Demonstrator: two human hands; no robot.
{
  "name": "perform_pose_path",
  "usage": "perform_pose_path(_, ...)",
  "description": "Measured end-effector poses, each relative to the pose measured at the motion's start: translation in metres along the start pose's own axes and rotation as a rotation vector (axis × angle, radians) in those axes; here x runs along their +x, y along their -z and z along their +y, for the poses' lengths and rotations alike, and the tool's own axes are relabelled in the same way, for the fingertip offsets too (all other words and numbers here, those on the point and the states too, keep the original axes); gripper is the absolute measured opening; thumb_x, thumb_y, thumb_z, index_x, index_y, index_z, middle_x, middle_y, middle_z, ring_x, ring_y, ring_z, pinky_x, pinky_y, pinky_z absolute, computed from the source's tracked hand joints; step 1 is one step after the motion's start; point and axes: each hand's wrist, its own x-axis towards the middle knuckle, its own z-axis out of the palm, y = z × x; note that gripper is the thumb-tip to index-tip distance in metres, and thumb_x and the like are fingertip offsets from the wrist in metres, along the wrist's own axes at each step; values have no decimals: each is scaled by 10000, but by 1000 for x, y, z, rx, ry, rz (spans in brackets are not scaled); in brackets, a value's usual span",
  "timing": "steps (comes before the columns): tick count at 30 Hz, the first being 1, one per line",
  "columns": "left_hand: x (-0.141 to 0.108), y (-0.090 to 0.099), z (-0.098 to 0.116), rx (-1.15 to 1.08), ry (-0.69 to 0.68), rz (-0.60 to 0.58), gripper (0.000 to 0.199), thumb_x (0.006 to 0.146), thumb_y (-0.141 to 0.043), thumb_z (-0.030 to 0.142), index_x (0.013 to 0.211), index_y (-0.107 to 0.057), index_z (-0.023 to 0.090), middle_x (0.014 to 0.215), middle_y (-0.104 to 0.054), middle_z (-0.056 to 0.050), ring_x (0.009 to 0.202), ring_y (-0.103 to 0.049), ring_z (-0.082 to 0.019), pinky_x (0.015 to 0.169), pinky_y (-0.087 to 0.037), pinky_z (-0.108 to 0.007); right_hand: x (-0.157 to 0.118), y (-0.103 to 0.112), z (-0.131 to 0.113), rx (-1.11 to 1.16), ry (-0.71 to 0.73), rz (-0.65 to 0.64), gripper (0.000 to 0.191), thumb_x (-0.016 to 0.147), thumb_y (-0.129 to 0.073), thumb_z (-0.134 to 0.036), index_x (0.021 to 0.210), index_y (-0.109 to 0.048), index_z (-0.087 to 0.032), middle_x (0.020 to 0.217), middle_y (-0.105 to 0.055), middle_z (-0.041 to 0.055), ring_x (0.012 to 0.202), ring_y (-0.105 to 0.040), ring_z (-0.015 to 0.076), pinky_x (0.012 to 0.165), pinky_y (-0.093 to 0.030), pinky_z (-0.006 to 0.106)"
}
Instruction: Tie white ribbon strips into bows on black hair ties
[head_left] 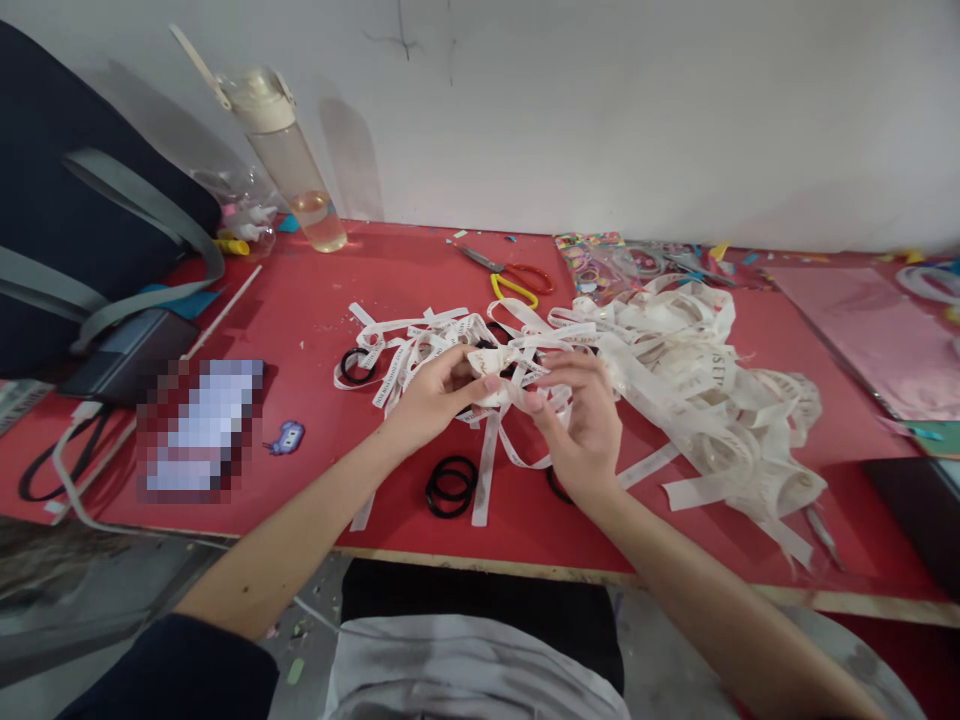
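Observation:
Between my two hands is a white printed ribbon, bunched into folds. My left hand pinches it between thumb and fingers. From the other side my right hand grips the same ribbon with thumb and forefinger, its other fingers curled loosely. Below them, near the table's front edge, lie several black hair ties; another black hair tie sits among ribbon pieces at the left. Tangled printed ribbons lie behind my hands. A large heap of wider white ribbon spreads to the right.
On the red table, scissors with red and yellow handles lie behind the ribbons. A water bottle stands at the back left. A phone, a small blue charm and a dark bag are at the left.

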Motion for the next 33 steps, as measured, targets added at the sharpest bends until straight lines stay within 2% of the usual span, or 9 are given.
perform_pose_path(3, 0, -3, -3, 20, -11, 2, 385, 766, -749, 437, 987, -589, 166, 918, -673, -37, 841, -621, -155, 727, -488, -242, -1, -2, -1, -86, 68, -71, 81, 873, -679, -301, 855, -618, -251, 889, -615, 46, 917, -582, 229, 866, -466, 415)
perform_pose_path(5, 0, -3, -3, 19, -3, -18, 377, 755, -761, 431, 959, -594, 162, 906, -670, -35, 846, -616, -156, 745, -486, -248, -2, -4, 1, -35, 4, -139, 99, 890, -664, -301, 831, -607, -245, 823, -612, 25, 835, -579, 203, 811, -466, 379)
perform_pose_path(10, 0, 0, 1, -74, 61, -13, 402, 697, -812, 407, 932, -597, 160, 866, -649, -14, 779, -588, -129, 695, -468, -233, -2, -4, 7, 139, -218, -249, 203, 913, -629, -387, 796, -581, -229, 789, -588, 8, 758, -552, 168, 753, -443, 324)
perform_pose_path(14, -1, 4, 6, -64, 111, -68, 362, 692, -820, 382, 862, -599, 151, 769, -597, 9, 679, -537, -99, 607, -424, -216, 0, 0, 6, 166, -211, -348, 232, 928, -607, -387, 777, -560, -217, 770, -564, -1, 739, -527, 150, 728, -414, 298)
perform_pose_path(18, -2, 9, 9, -36, 140, -139, 327, 710, -811, 361, 831, -595, 147, 770, -587, 11, 693, -547, -97, 641, -434, -225, 1, 2, 5, 210, -204, -417, 267, 938, -586, -368, 733, -527, -207, 729, -535, -6, 701, -502, 140, 689, -399, 289)
perform_pose_path(25, -1, 13, 8, -36, 181, -216, 340, 711, -812, 350, 792, -545, 157, 744, -593, 18, 696, -552, -97, 643, -413, -218, -2, 2, 10, 203, -172, -438, 231, 920, -603, -327, 738, -523, -210, 724, -545, -12, 670, -485, 133, 657, -394, 282)
perform_pose_path(30, -3, 7, 10, 12, 90, -196, 315, 781, -743, 412, 809, -543, 170, 736, -542, 28, 677, -527, -94, 624, -425, -217, -1, 0, 7, 123, -109, -383, 190, 920, -599, -305, 765, -530, -218, 750, -545, -5, 704, -494, 143, 677, -414, 289)
perform_pose_path(33, -4, 2, 11, 29, 43, -152, 330, 803, -708, 454, 786, -530, 176, 706, -527, 31, 645, -511, -94, 587, -423, -213, -3, -3, 7, 134, -103, -298, 151, 901, -632, -288, 817, -522, -228, 800, -539, -5, 746, -518, 148, 714, -439, 296)
